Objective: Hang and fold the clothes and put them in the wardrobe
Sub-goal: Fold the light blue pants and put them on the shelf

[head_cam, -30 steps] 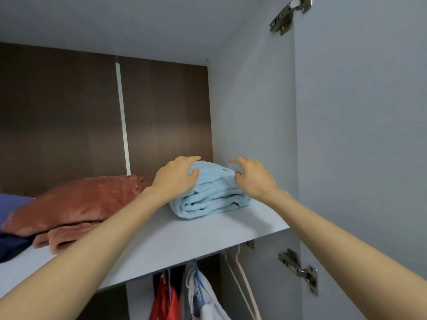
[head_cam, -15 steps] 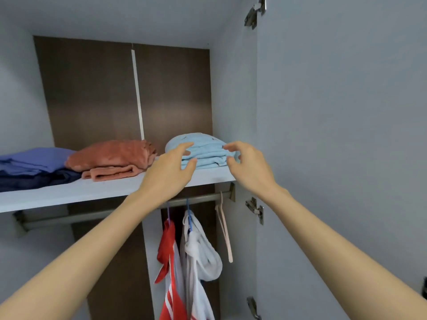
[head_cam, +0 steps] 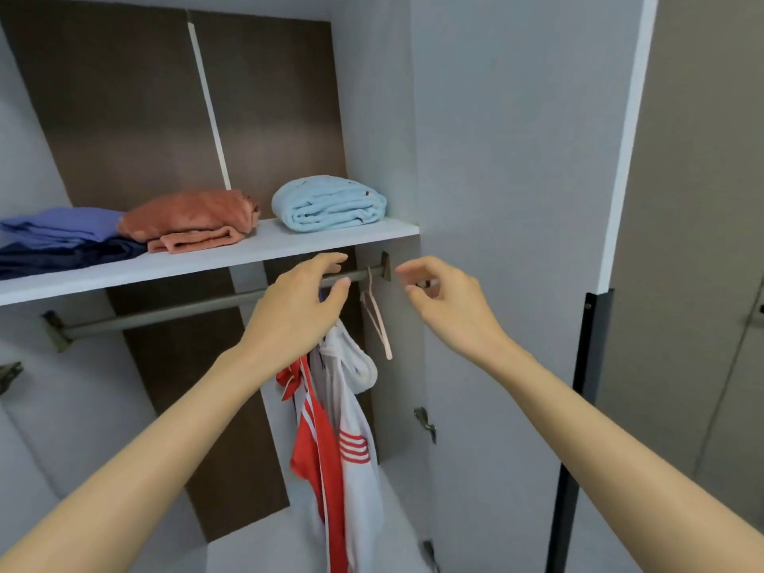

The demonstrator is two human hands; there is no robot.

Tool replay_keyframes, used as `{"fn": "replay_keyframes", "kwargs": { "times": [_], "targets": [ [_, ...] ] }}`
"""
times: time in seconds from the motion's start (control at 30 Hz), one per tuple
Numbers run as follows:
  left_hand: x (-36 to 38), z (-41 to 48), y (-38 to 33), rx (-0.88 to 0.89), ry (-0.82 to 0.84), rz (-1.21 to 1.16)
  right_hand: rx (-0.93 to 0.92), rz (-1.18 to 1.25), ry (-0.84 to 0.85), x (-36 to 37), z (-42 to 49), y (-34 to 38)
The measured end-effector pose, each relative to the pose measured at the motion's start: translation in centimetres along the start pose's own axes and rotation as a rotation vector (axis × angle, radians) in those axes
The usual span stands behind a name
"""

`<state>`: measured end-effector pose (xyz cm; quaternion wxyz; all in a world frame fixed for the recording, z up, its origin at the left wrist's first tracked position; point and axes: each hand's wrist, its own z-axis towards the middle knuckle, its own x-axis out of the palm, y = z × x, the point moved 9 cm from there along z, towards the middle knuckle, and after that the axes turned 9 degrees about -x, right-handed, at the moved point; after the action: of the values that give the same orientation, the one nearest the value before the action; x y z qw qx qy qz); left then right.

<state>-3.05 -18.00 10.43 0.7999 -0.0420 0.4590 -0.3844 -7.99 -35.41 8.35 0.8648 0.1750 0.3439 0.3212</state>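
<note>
A folded light blue garment (head_cam: 328, 203) lies at the right end of the wardrobe shelf (head_cam: 264, 252). To its left sit a folded rust-orange garment (head_cam: 192, 219) and a blue pile (head_cam: 62, 233). Below the shelf, my left hand (head_cam: 304, 312) and my right hand (head_cam: 444, 301) hover with loosely curled fingers, holding nothing, in front of the hanging rail (head_cam: 173, 310). A red and white jersey (head_cam: 330, 440) hangs from the rail behind my left hand. An empty pink hanger (head_cam: 377, 314) hangs between my hands.
The open wardrobe door (head_cam: 516, 241) stands to the right, with hinges (head_cam: 426, 423) on its inner edge. A dark brown back panel (head_cam: 136, 117) closes the wardrobe. A beige closed door (head_cam: 703, 241) is at far right.
Both hands let go of the light blue garment and drew back and down below the shelf. The view pulled back, showing more of the wardrobe.
</note>
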Motion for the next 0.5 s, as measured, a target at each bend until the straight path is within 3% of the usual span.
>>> {"fn": "replay_keyframes", "kwargs": {
  "times": [0.27, 0.5],
  "targets": [
    [4.2, -9.8, -3.0, 0.060, 0.230, -0.104, 0.202, -0.036, -0.045, -3.3, -12.7, 0.4],
    [10.4, -16.3, -12.5, 0.254, 0.419, -0.185, 0.401, -0.197, -0.153, -12.8, -25.5, -1.6]
  ]
}}
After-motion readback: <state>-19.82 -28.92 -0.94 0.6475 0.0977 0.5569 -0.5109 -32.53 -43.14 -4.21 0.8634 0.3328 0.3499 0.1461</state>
